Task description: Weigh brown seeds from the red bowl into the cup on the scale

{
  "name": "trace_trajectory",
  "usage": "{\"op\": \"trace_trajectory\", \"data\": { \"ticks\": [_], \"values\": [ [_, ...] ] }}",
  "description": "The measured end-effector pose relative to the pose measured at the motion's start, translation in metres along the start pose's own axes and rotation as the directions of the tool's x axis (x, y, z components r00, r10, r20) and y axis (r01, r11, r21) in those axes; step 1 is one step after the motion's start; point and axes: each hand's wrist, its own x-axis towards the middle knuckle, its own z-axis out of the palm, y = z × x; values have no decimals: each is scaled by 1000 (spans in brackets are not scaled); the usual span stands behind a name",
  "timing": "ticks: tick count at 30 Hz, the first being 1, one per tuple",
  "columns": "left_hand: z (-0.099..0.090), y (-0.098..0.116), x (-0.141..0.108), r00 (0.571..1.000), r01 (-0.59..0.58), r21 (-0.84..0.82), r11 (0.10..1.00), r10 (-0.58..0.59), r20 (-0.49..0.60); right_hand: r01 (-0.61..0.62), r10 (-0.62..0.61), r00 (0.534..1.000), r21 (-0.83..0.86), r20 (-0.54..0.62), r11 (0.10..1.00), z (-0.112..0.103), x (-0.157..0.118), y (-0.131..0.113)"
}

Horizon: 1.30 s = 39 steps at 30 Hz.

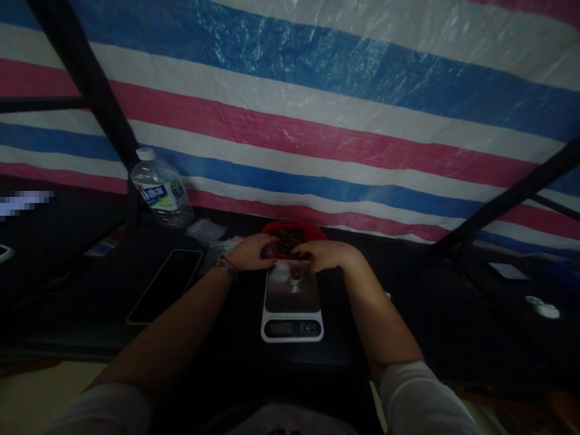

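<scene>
Behind a white kitchen scale [292, 326] with a metal plate is a red bowl [317, 230] that holds small dark brown pieces [289, 239]. A small round cup [296, 276] with something brownish in it rests on the scale's plate. At the bowl's left edge is my left hand [254, 251], its fingers bent around something reddish that is too dim to name. My right hand [325, 254] reaches over the bowl's right side with curled fingers; its fingertips are at the brown pieces, and what they hold is hidden.
Left of the scale lies a dark phone [165, 286], with clear plastic bags [206, 231] behind it. A large clear bottle [162, 192] stands against the striped sheet [317, 139]. A white item [542, 307] and a flat pale item [508, 270] lie far right.
</scene>
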Motion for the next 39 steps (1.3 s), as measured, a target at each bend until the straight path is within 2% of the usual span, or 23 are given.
{"op": "trace_trajectory", "data": {
  "ticks": [2, 4, 10, 18, 22, 25, 27, 29, 31, 34, 39],
  "values": [
    [0, 0, 0, 1000, 22, 1, 1000, -22, 3, 34, -39, 993, 52, 108, 998, -2, -7, -9],
    [1, 0, 0, 999, 44, 0, 999, -44, 14, 45, -54, 987, 62, 154, 997, -1, -8, -16],
    [2, -1, 0, 995, 100, 11, 995, -100, 23, 51, -60, 985, 55, 161, 997, 4, -4, -27],
    [2, -3, -1, 994, 107, -5, 994, -107, 21, 12, -13, 989, 10, 144, 1000, 5, -5, -28],
    [2, -3, -1, 992, 126, -10, 992, -126, 6, 20, -26, 997, 90, 73, 996, -2, -6, -12],
    [1, -1, 0, 993, 116, -19, 993, -116, -5, 40, -27, 992, 98, -122, 994, -4, 3, 5],
    [0, 0, -1, 994, 113, -7, 994, -114, -8, 27, -12, 960, 48, -279, 998, 3, 17, 13],
    [-1, 1, -1, 995, 95, 9, 995, -95, 24, 10, -5, 932, 10, -362, 1000, 15, 32, 18],
    [-3, 0, -2, 996, 53, 23, 998, -55, 73, 20, -23, 924, -10, -381, 1000, 29, 46, 20],
    [-8, 1, -2, 994, -23, 45, 999, 18, 108, 24, -35, 939, -35, -341, 999, 44, 58, 22],
    [-11, 18, 1, 991, -124, 45, 991, 121, 62, 4, -31, 953, -91, -302, 996, 45, 60, 27]
  ]
}}
